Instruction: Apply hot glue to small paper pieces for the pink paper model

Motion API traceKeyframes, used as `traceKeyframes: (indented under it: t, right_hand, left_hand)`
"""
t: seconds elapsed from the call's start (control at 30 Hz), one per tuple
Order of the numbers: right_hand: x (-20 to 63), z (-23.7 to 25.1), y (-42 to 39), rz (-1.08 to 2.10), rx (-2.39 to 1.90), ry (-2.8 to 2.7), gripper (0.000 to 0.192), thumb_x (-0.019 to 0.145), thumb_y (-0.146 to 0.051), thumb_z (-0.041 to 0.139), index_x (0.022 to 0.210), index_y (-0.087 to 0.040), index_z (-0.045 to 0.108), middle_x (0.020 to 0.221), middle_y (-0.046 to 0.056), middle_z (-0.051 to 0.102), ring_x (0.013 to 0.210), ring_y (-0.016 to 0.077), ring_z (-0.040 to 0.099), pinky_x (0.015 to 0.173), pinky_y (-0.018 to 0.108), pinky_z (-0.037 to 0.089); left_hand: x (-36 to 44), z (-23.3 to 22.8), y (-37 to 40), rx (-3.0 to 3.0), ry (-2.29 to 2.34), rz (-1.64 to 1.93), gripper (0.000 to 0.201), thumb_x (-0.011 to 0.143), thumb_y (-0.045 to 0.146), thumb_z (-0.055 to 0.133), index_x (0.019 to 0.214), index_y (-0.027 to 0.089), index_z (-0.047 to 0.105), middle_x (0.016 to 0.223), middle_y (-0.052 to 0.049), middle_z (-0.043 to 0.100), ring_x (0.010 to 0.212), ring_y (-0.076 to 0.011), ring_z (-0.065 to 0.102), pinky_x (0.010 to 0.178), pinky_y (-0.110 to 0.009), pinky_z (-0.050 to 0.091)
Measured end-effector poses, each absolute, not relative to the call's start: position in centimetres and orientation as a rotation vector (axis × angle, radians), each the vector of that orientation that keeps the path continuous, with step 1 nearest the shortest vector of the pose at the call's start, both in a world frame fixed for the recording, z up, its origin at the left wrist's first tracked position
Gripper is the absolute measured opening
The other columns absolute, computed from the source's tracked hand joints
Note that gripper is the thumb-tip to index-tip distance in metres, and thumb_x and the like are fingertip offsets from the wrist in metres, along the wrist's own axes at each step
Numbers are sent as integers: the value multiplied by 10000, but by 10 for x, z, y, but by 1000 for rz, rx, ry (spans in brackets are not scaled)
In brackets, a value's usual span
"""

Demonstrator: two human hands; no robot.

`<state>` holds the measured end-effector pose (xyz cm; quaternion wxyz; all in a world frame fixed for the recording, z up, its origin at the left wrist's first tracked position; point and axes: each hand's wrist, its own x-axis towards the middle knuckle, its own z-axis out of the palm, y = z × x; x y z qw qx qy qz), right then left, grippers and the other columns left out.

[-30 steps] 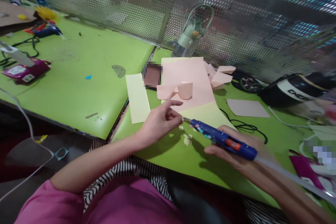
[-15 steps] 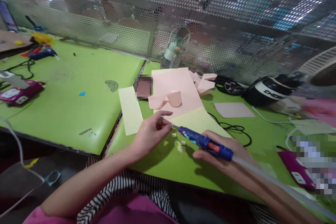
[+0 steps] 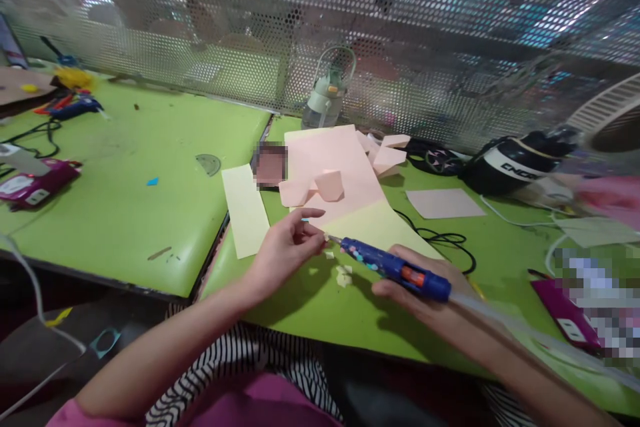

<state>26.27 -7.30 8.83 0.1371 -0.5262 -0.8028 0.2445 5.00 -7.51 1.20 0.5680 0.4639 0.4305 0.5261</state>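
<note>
My right hand is wrapped round a blue hot glue gun, a long glue stick trailing from its back end. Its metal nozzle points left at the fingertips of my left hand. A tiny pale yellow paper piece is at the nozzle tip, and my left thumb and a finger appear to pinch it, with the index finger stretched out above. Just below lie small pale yellow paper scraps on the green table. Beyond my left hand, a folded pink paper shape rests on a large pink and yellow sheet.
A yellow paper strip lies left, near the gap between tables. Behind are a green water bottle and a perforated metal screen. To the right are a black bottle, a pink card, a black cable and a purple power strip.
The glue gun has shifted very slightly right and down. The tiny paper piece at its nozzle shows more plainly. My left hand stays nearly in place; the view has turned a little.
</note>
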Motion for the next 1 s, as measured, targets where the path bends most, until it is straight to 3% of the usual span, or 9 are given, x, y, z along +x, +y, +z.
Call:
traceKeyframes:
  t: [0.57,1.0]
  right_hand:
    - [265,84,-70,794,-1513,-2349,506,780,-678,604,627,-240,402,503,-60,406,480,126,366,461,281,289]
    - [266,79,-75,895,-1495,-2274,549,727,-733,622,633,-231,423,526,-61,439,521,116,373,485,264,266]
  left_hand:
    - [49,11,-76,1103,1020,1229,331,837,195,623,1156,164,540,760,8,647,712,-131,616,686,-281,479]
    - [49,14,-79,1011,981,1205,413,795,256,692,1163,145,541,735,11,680,691,-116,624,697,-260,498]
